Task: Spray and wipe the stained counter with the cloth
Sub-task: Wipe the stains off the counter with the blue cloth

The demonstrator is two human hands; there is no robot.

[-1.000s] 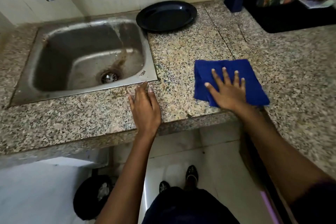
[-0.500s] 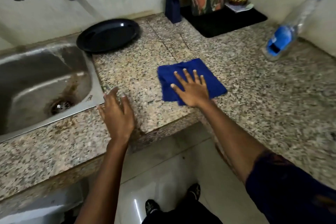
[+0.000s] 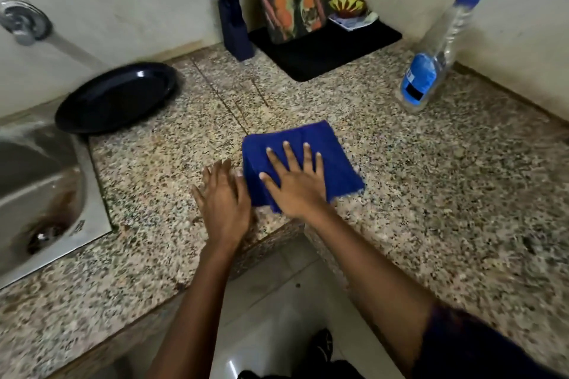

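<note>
Cloth [image 3: 320,144]: blue, folded, flat on the speckled surface [image 3: 431,194] near its inner corner edge.
Right hand [image 3: 294,184]: grip spread, palm pressed on the cloth.
Left hand [image 3: 223,197]: grip flat, fingers together, just left of the cloth.
Spray bottle [image 3: 431,64]: far right, by the wall.

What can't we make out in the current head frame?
- Counter under the cloth: hidden by the cloth and right hand, so stains there can't be judged.
- Sink: cut off by the left edge.
- Spray bottle: label blurred, fill level unclear.
- Left hand: flat beside the cloth; contact with it unclear.
</note>
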